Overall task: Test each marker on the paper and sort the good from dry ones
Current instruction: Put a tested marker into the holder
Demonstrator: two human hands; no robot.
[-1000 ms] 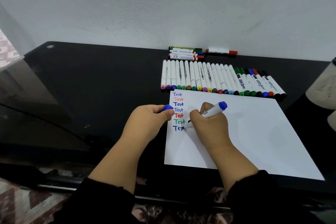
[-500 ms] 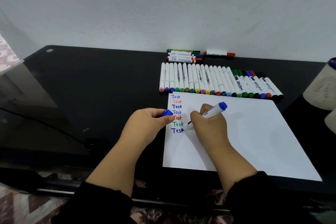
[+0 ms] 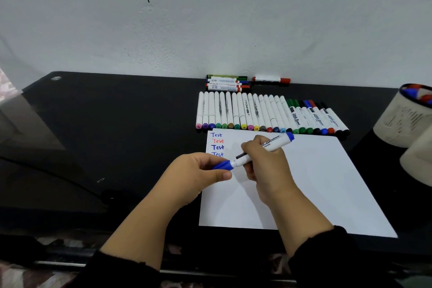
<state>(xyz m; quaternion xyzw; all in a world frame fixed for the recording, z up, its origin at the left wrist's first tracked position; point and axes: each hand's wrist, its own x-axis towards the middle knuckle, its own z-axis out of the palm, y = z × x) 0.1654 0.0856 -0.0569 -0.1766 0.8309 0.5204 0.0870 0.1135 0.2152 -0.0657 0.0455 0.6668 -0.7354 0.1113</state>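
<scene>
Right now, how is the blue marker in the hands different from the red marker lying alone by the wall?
The blue marker is held tilted above the paper by the right hand; the red marker lies flat on the black table. The blue marker's cap is just being pushed on by the left hand; the red marker's cap is fully on. Both have white barrels.

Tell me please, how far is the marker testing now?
Done: four "Test" words show on the paper; any lower ones are hidden by the hands. A small group of markers lies by the wall. In hand: the right hand holds a blue marker, and the left hand holds its cap at the tip. Left: the long row of markers above the paper looks untested.
</scene>
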